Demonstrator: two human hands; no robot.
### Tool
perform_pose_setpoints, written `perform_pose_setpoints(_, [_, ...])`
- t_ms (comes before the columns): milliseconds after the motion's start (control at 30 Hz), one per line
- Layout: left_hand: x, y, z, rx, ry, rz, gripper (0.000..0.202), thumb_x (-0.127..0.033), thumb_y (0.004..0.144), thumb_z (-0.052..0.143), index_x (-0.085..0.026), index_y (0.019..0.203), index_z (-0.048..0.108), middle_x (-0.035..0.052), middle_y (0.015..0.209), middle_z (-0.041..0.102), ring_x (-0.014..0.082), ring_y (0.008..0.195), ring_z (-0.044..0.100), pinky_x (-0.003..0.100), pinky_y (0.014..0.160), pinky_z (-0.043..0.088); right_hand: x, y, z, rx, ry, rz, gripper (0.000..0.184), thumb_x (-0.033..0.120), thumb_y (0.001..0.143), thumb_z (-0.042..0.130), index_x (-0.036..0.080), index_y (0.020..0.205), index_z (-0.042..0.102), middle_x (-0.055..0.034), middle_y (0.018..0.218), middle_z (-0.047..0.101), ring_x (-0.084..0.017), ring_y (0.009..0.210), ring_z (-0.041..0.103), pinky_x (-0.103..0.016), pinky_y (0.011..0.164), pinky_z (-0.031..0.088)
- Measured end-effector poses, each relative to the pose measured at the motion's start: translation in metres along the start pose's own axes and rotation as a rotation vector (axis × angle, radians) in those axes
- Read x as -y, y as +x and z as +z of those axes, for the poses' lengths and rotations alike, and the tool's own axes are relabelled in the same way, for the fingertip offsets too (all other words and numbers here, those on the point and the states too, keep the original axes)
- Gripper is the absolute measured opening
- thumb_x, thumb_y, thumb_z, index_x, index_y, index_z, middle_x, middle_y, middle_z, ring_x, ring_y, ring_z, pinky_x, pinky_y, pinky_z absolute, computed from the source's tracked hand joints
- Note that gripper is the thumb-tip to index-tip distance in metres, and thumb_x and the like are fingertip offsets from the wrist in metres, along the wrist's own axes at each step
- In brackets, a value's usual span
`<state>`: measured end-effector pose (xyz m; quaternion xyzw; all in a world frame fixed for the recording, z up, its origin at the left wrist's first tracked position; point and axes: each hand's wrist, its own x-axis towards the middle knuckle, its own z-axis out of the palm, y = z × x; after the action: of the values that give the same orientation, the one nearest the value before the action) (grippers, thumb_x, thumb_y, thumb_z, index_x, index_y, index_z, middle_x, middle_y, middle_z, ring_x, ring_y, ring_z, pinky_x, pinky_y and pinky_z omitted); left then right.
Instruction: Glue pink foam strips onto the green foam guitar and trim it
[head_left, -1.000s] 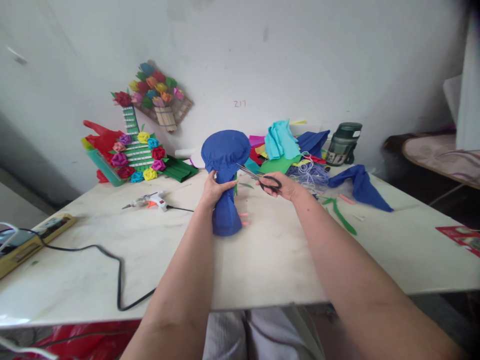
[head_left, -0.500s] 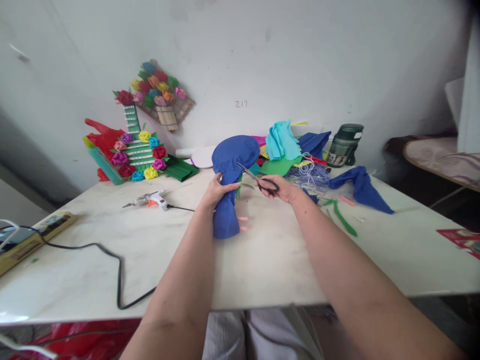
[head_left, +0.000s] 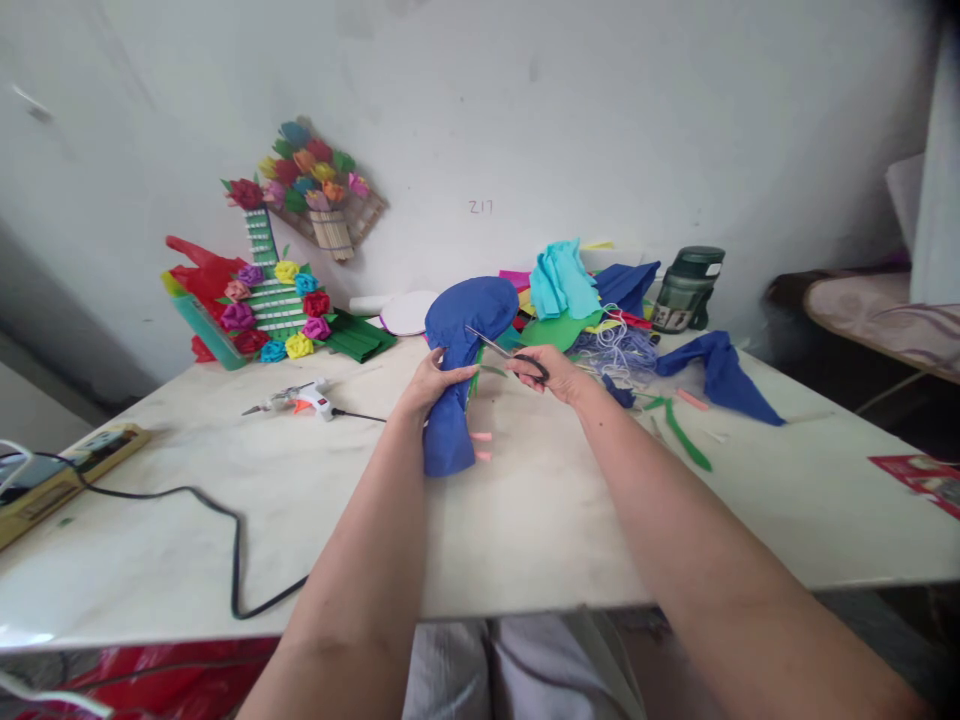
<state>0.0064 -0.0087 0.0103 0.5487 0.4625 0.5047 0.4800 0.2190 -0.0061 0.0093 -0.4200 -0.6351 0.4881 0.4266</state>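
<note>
A blue crepe-paper-covered piece [head_left: 472, 305], round at the top with a strip hanging below, is in front of me at mid-table. My left hand [head_left: 433, 382] grips its strip, thumb across the front and fingers behind. In my right hand [head_left: 553, 373] is a pair of scissors [head_left: 531, 368] with black handles. Their blades point left and lie against the blue paper just under the round part. Whether the blades are parted is hard to see. A green edge shows along the strip's right side, and pink bits [head_left: 482, 437] stick out lower down.
To the left are a white glue gun [head_left: 319, 400] with its cord and a power strip [head_left: 112, 445]. Paper-flower crafts [head_left: 277, 305] stand behind them. At the back right are coloured crepe paper [head_left: 562, 280], purple string [head_left: 615, 355], a dark green bottle [head_left: 688, 290] and blue cloth-like paper [head_left: 724, 375].
The scissors have moved slightly left, further over the blue paper, and their handles look closer together. The round blue part tilts a little. My left hand keeps its grip.
</note>
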Motion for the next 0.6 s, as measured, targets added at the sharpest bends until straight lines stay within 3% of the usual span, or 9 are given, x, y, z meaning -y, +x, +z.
perform_pose_setpoints(167, [0.000,-0.002,0.000,0.021,-0.004,-0.084,0.100,-0.037,0.052,0.086,-0.013,0.138,0.040,0.0169,0.124,0.060,0.0284,0.092,0.067,0.034,0.070,0.056,-0.001,0.002,0.004,0.032,-0.024,0.014,0.023,0.034,0.071,0.067,0.015,0.064,0.055,0.0053,0.043,0.048,-0.004,0.035,0.038,-0.016,0.031,0.027])
perform_pose_setpoints(400, [0.005,0.004,-0.002,-0.006,-0.150,0.004,0.071,-0.035,0.061,0.082,-0.011,0.122,0.056,0.0141,0.117,0.065,0.0247,0.100,0.065,0.028,0.082,0.053,0.010,-0.006,0.011,-0.005,0.069,-0.032,0.021,0.034,0.071,0.066,0.015,0.072,0.058,0.0053,0.044,0.050,-0.006,0.035,0.040,-0.017,0.031,0.030])
perform_pose_setpoints(600, [0.002,0.000,0.002,-0.014,-0.190,-0.043,0.071,-0.027,0.064,0.079,-0.009,0.127,0.052,0.0151,0.114,0.067,0.0247,0.093,0.067,0.031,0.079,0.054,0.011,-0.007,0.012,0.014,0.074,-0.014,0.025,0.038,0.072,0.066,0.015,0.072,0.057,0.0035,0.046,0.052,-0.007,0.037,0.044,-0.018,0.033,0.034])
